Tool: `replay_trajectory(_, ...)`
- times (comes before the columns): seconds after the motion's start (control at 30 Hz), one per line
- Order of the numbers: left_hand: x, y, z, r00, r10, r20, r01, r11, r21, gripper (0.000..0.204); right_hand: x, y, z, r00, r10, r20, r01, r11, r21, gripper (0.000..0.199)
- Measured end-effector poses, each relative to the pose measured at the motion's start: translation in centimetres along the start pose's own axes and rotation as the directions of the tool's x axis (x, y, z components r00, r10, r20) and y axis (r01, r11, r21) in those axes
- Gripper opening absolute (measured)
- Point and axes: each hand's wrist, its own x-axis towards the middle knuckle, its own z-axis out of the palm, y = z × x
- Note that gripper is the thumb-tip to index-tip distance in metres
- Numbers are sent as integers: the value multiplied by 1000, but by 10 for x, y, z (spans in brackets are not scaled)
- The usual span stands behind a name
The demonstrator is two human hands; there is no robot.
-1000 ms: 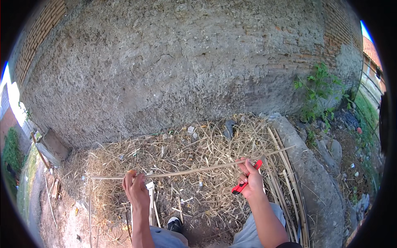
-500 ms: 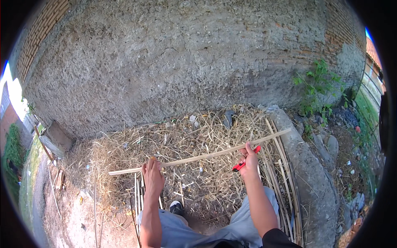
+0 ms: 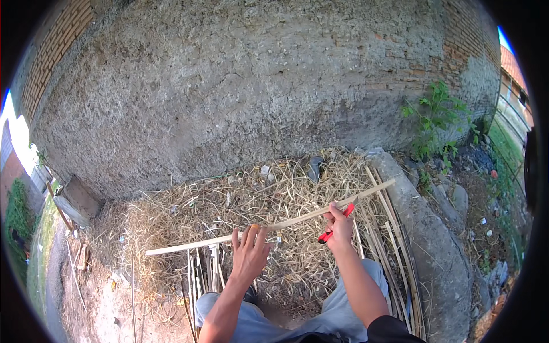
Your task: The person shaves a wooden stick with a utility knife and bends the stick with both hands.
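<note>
A long, pale bamboo strip (image 3: 297, 218) lies slantwise across in front of me, its right end higher in the view. Under its right part, my right hand (image 3: 341, 230) is closed round a red utility knife (image 3: 325, 236), with the thumb up against the strip. A bit of blade seems to show by the thumb. My left hand (image 3: 250, 254) reaches the strip left of its middle, fingers spread and fingertips over it. An orange band circles one of its fingers.
Dry shavings (image 3: 166, 228) cover the ground before a rough wall (image 3: 229, 91). More strips (image 3: 394, 246) lean along a concrete edge (image 3: 434, 246) on the right, and others (image 3: 197, 274) lie by my left leg. A green plant (image 3: 436, 117) grows at the wall's right.
My left hand has slid right along the strip, and its fingers have spread. The strip has shifted slightly left, its left end dipping lower. My right hand has moved a little left and down.
</note>
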Motion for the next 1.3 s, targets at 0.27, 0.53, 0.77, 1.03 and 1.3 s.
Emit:
replay_trajectory(0.27, 4, -11, 6, 998, 60, -3, -60, 990, -130, 40, -11, 3, 6, 994, 38, 102, -32, 997, -63, 21)
replay_trajectory(0.53, -4, 0, -21, 999, -32, 29, 37, 975, -217, 26, -15, -15, -2, 945, 100, 312, -61, 989, -131, 18)
replay_trajectory(0.77, -8, -5, -53, 997, -1, 80, 30, 931, -363, 15, -40, -39, -9, 889, 11, 458, 185, 906, -381, 40)
replay_trajectory(1.03, -20, 9, -45, 593, -193, 781, 805, 157, -572, 31, -55, -27, -16, 763, 95, 640, 420, 679, -602, 31)
replay_trajectory(1.3, -10, 12, 0, 655, -116, 747, 752, 3, -659, 35, -39, -9, -4, 685, -193, 703, 682, 509, -525, 32)
